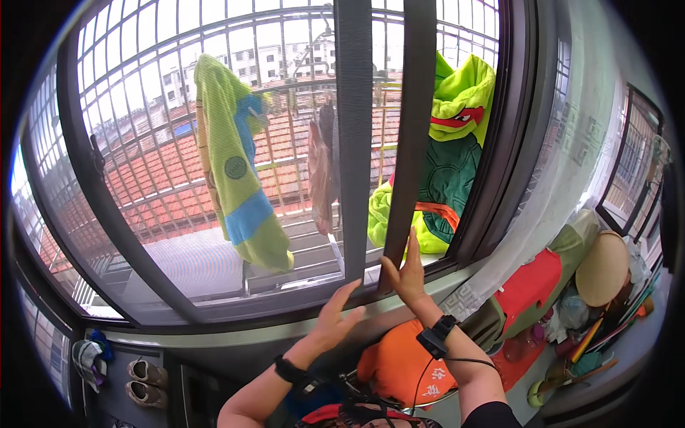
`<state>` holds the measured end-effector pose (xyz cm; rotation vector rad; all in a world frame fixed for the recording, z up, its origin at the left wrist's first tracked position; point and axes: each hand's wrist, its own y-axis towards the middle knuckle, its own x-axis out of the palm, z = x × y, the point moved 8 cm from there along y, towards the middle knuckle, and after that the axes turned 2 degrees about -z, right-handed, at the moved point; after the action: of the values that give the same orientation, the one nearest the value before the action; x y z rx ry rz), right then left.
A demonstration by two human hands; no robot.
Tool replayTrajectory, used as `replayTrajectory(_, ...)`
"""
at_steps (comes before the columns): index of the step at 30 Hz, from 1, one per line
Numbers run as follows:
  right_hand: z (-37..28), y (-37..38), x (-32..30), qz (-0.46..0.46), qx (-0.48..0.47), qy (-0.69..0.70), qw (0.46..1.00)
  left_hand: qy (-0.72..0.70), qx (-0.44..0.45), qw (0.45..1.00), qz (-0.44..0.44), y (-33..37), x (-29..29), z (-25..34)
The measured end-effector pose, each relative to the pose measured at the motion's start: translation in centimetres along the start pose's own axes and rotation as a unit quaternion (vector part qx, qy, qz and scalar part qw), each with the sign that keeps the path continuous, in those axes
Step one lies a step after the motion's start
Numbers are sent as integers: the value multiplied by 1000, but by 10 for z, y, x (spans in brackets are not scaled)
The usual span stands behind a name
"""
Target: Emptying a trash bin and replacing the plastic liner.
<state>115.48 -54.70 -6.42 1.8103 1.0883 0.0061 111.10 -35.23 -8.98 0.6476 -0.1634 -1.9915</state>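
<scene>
My right hand [407, 277] is raised at the lower end of a dark upright window frame [417, 143], its fingers stretched up along it and the thumb apart; it seems to touch the frame. Lower and to the left, my left hand [334, 322] is open with spread fingers, holding nothing, near the bottom corner of the screened sash [352, 143]. In the opening to the right hangs a bright green hooded garment [457, 93] with a dark green shell pattern. Through the mesh I see a green and blue striped towel-like cloth [232, 164] and a brownish cloth [321, 175].
A metal grille [157, 135] stands outside the window. White sheer curtain [564, 171] hangs at the right. Below are an orange cloth [403, 364], a red cloth [528, 285], a straw hat [603, 271] and a pair of shoes [146, 384].
</scene>
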Motion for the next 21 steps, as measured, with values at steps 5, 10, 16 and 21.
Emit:
replayTrajectory(5,38,11,-36,19,-3,-4,1000,-24,-116,992,52,-58,-57,-31)
replayTrajectory(10,81,18,-71,57,28,-25,998,-63,-181,956,223,-153,-133,-74)
replayTrajectory(16,118,22,-96,105,21,-130,986,-82,-233,872,422,-281,-186,-73)
replayTrajectory(21,158,28,-114,134,-30,-244,960,-83,-260,801,533,-346,-186,-53)
